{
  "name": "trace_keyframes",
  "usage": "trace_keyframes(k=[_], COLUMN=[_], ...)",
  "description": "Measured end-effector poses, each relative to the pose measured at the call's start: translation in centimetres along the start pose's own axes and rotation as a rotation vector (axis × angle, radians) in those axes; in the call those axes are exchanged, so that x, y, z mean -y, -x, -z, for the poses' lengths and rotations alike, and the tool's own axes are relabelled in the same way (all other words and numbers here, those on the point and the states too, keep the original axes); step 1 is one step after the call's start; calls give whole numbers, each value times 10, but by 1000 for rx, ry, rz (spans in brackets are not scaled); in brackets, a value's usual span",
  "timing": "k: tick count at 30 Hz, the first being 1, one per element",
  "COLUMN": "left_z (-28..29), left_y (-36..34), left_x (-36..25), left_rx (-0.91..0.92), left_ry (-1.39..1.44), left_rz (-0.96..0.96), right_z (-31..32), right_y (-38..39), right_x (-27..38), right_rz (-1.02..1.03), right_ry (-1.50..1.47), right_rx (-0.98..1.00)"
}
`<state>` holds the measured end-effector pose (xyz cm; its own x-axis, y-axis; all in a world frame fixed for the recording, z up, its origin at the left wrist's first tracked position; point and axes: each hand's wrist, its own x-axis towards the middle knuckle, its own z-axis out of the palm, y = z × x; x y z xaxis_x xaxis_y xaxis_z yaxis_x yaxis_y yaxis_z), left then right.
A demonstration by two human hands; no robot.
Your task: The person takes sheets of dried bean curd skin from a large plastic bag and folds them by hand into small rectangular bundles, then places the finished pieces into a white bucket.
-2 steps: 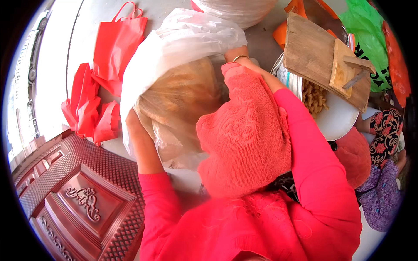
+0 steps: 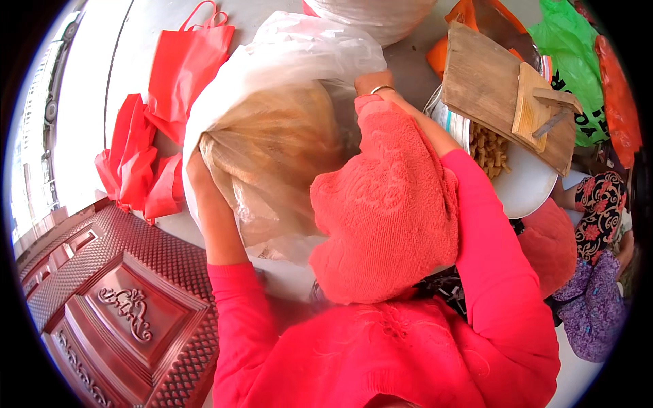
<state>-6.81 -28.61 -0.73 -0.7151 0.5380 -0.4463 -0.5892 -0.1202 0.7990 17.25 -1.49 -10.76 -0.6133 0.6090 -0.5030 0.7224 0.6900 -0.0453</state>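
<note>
White bag and the tan bundle inside it look much as they did a moment earlier, except that the bundle's pleats now gather at a point a little farther left and higher. Your left hand has shifted the same way; your right hand has hardly moved.

Your left hand reaches in under the white plastic beside that gathered point. Its fingers are covered, so you cannot tell how far open it is or whether it grips. Your right hand is at the bag's far right edge, knuckles bent, fingers mostly hidden, its hold likewise unclear.

The bundle lies between your hands, extending toward you. A red towel lies against your right forearm.
</note>
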Motion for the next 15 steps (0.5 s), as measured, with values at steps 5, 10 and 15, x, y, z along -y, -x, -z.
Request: trace_keyframes(k=[5,10,15], left_z=[-8,-50,-161], left_y=[-57,-55,18], left_x=[-56,-38,82], left_rx=[35,-56,-151], left_ry=[-106,-253,-796], left_rz=[-132,-629,-677], right_z=[98,89,79], right_y=[94,158,223], right_x=[-18,-37,-43], right_rz=[-2,143,237], right_ry=[-180,-556,-1832], right_rx=[-282,-485,-264])
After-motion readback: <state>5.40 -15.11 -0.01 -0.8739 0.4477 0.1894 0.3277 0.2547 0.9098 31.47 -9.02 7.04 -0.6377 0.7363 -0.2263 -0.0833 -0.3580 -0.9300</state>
